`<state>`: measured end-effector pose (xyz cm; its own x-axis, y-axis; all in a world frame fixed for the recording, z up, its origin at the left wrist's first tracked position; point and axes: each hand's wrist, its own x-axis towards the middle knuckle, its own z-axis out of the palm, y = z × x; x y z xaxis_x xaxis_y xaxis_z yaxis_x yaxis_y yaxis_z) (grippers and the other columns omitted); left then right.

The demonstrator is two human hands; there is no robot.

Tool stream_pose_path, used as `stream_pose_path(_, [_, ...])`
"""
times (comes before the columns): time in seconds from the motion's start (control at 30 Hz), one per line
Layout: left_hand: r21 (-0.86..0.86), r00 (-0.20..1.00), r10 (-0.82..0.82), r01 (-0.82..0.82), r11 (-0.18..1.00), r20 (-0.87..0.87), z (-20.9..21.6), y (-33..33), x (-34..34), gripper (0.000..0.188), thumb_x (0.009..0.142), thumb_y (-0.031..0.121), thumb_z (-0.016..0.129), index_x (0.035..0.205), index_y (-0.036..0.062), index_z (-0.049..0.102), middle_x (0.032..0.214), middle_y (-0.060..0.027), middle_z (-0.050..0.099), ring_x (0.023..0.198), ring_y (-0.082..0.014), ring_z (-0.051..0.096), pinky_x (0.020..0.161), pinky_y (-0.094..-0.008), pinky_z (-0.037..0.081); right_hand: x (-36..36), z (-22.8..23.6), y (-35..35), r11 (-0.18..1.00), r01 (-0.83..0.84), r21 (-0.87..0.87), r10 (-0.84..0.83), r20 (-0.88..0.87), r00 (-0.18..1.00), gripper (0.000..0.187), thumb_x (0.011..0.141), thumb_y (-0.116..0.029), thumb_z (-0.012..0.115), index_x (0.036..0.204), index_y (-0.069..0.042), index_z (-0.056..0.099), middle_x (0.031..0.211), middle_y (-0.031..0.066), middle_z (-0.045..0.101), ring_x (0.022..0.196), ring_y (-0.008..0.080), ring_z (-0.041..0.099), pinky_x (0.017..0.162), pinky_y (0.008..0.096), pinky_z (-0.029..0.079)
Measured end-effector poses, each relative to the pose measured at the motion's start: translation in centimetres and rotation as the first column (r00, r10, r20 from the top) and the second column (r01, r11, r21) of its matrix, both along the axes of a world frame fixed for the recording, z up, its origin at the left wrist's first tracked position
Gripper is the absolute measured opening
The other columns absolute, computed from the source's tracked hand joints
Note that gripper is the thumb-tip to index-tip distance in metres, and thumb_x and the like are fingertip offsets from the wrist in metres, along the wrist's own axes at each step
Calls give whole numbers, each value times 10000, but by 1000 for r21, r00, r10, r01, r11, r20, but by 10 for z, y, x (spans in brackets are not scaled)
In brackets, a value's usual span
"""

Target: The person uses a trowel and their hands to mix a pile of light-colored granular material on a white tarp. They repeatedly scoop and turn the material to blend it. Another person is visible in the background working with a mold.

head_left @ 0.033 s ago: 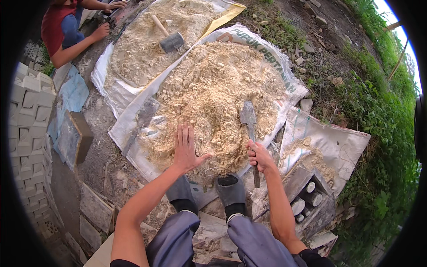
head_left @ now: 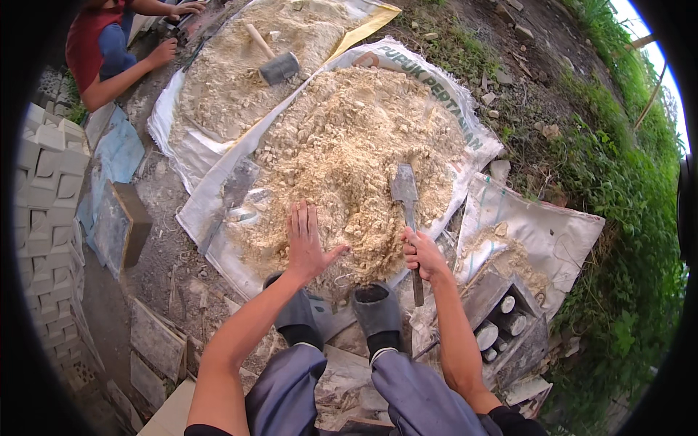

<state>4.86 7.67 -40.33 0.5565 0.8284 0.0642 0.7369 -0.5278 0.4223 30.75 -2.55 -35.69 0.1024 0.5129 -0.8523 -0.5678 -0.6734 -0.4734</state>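
A long grey metal tool with a flat, squared blade (head_left: pixel 405 185) is held by the right hand (head_left: pixel 425 256), fingers wrapped closely around its narrow shaft. The blade is directed away from the body, beyond the knuckles; the butt end is left protruding on the near side, toward the feet. The blade is set over the right part of a broad tan heap of crumbly powder and lumps (head_left: pixel 349 138); whether it is pressed in or held just above cannot be told.

The left hand (head_left: pixel 307 248) is opened flat, palm down, thumb spread toward the right, nothing grasped. It is placed over the near-left part of the heap, left of the tool and well apart from it; contact cannot be confirmed. Most of the heap is spread beyond both hands.

The heap is carried by a white woven sack (head_left: pixel 476 138). Beyond it, upper left, a mallet with a black cylindrical head and pale handle (head_left: pixel 279 69) is laid on a second tan heap (head_left: pixel 222 94).
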Motion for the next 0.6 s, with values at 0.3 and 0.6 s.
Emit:
stream_pose_path(0.3, [-184, 918, 68, 6, 983, 392, -4, 63, 63, 694, 673, -206, 523, 1312, 55, 451, 1300, -163, 450, 1252, -354, 438, 1043, -406, 419, -10, -6, -3, 999, 39, 36, -39, -13, 999, 277, 993, -388, 514, 906, -128, 474, 587, -89, 308, 440, 21, 260, 379, 193, 224])
stream_pose_path(0.6, [12, 992, 11, -12, 1000, 128, 31, 108, 44, 729, 757, 298, 725, 1344, 17, 396, 1373, -194, 411, 1336, -350, 356, 1131, -447, 306, -1, -12, -6, 999, 21, 47, -21, -3, 1000, 274, 992, -390, 517, 918, -130, 477, 591, -83, 319, 436, 18, 263, 377, 192, 231])
